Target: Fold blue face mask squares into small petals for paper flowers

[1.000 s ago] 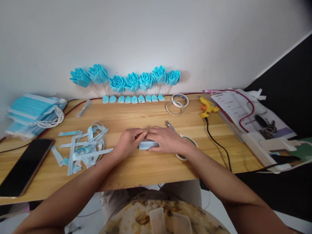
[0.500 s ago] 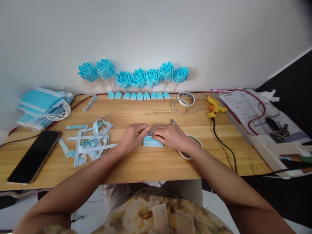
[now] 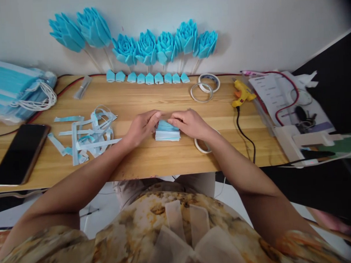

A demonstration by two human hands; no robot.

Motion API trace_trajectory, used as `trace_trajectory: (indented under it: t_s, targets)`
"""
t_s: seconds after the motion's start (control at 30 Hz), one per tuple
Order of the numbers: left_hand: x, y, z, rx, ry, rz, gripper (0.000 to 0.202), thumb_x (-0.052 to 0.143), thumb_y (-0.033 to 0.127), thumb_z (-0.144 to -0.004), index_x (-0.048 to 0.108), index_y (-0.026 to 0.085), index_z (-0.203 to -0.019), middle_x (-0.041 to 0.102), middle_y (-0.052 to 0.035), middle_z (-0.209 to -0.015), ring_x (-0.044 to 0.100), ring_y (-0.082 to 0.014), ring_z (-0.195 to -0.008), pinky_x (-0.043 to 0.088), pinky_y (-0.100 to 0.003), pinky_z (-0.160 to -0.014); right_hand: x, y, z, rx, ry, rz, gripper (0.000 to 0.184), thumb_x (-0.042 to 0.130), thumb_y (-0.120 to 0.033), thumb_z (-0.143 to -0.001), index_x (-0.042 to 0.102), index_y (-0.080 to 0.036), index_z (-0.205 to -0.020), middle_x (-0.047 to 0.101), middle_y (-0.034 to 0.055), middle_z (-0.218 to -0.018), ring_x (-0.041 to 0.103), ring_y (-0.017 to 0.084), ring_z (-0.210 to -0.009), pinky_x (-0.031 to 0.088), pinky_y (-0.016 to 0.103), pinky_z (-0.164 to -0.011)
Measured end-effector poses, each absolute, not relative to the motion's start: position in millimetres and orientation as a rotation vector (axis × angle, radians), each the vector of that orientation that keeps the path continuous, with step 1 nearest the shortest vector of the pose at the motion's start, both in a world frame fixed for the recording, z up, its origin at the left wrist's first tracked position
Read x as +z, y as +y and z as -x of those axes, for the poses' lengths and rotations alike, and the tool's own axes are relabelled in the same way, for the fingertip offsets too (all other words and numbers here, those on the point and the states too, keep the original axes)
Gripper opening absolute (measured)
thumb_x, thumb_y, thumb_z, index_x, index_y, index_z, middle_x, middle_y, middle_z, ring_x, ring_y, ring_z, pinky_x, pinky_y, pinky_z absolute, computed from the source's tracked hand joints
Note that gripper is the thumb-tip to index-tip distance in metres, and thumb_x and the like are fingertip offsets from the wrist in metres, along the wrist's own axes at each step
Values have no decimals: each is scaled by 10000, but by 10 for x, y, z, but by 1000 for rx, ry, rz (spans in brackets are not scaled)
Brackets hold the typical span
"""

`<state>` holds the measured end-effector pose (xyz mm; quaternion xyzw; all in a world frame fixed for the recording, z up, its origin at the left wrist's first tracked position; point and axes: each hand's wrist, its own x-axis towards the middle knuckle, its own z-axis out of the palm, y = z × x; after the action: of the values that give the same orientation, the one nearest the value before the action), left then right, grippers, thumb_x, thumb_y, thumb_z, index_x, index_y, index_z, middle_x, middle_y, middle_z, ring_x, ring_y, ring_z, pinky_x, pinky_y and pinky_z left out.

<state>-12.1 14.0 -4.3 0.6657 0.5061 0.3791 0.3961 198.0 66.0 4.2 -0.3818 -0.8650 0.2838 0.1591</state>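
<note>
A small stack of cut blue-and-white face mask pieces [image 3: 167, 136] lies on the table between my hands. Just above it, my left hand [image 3: 142, 128] is closed with thumb and forefinger pinched at the far left corner of a blue mask piece [image 3: 166, 126]. My right hand [image 3: 191, 124] has its fingers curled onto that piece's right side. The fingers partly hide it, and I cannot tell whether it is lifted off the stack. Beneath my right wrist, a roll of tape [image 3: 203, 149] is partly covered.
Blue fabric flowers [image 3: 146, 48] on sticks lean at the wall, behind a row of folded blue petals [image 3: 149, 78]. Mask strips [image 3: 87, 136], a phone [image 3: 21, 154] and whole masks [image 3: 14, 85] lie left. A yellow glue gun [image 3: 242, 92] with its cord and a power strip [image 3: 291, 142] are right.
The camera view has tilted down and come closer, so everything sits higher in the picture. Both hands have shifted slightly toward the stack's far edge, and more of the stack shows.
</note>
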Motion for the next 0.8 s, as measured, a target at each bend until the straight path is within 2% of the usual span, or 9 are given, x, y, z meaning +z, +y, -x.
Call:
trace_trajectory:
  t_s: [0.1, 0.2, 0.3, 0.37, 0.43, 0.57, 0.67, 0.8]
  targets:
    - [-78, 154, 125, 964, 1248, -1696, 500, 483, 572, -967, 718, 142, -1066, 635, -30, -742, 571, -122, -626, 462, -233, -610, 38, 658, -1977, 799, -2450, 1095, 306, 488, -340, -980, 594, -183, -741, 544, -25, -643, 443, 104, -605, 284, 270, -646]
    - [-152, 185, 123, 982, 1257, -1675, 434, 648, 442, -883, 696, 158, -1208, 674, -26, -812, 577, -123, -676, 466, -236, -636, 43, 639, -1972, 794, -2379, 1091, 244, 482, -312, -972, 646, -182, -846, 599, -11, -712, 483, 114, -648, 316, 265, -672]
    - [-212, 215, 119, 1031, 1301, -1656, 464, 703, 329, -817, 681, 175, -1254, 694, -20, -851, 593, -128, -724, 482, -245, -678, 56, 625, -1970, 808, -2236, 1083, 265, 477, -350, -977, 657, -177, -886, 619, -2, -754, 495, 118, -671, 348, 263, -688]
    - [-218, 229, 120, 1078, 1257, -1626, 429, 695, 332, -820, 690, 174, -1219, 724, -38, -927, 627, -141, -798, 502, -259, -734, 59, 630, -1970, 834, -2135, 1075, 289, 479, -389, -975, 654, -176, -888, 608, -2, -749, 501, 121, -681, 366, 261, -683]
    - [-192, 234, 127, 1096, 1222, -1578, 348, 691, 362, -828, 716, 156, -1107, 739, -54, -944, 641, -152, -829, 509, -270, -756, 52, 646, -1969, 914, -2046, 1053, 298, 494, -422, -964, 646, -181, -879, 587, -7, -734, 500, 121, -680, 377, 258, -663]
    - [-83, 224, 152, 1053, 1290, -1505, 270, 692, 420, -824, 702, 150, -809, 715, -33, -777, 592, -128, -698, 463, -252, -662, 36, 673, -1963, 1222, -1811, 1002, 399, 542, -577, -920, 622, -195, -841, 542, -14, -718, 498, 119, -660, 406, 249, -619]
    - [-31, 217, 157, 1052, 1273, -1485, 281, 688, 430, -818, 680, 155, -766, 672, -8, -691, 540, -103, -616, 422, -239, -604, 47, 666, -1959, 1375, -1707, 956, 483, 572, -667, -873, 625, -192, -804, 535, -10, -724, 502, 120, -673, 422, 248, -619]
    - [-49, 224, 141, 1062, 1239, -1459, 295, 698, 449, -802, 665, 159, -752, 679, -12, -705, 565, -110, -636, 438, -243, -623, 57, 654, -1954, 1397, -1728, 1004, 439, 719, -618, -775, 657, -184, -795, 566, -18, -714, 476, 109, -651, 399, 247, -617]
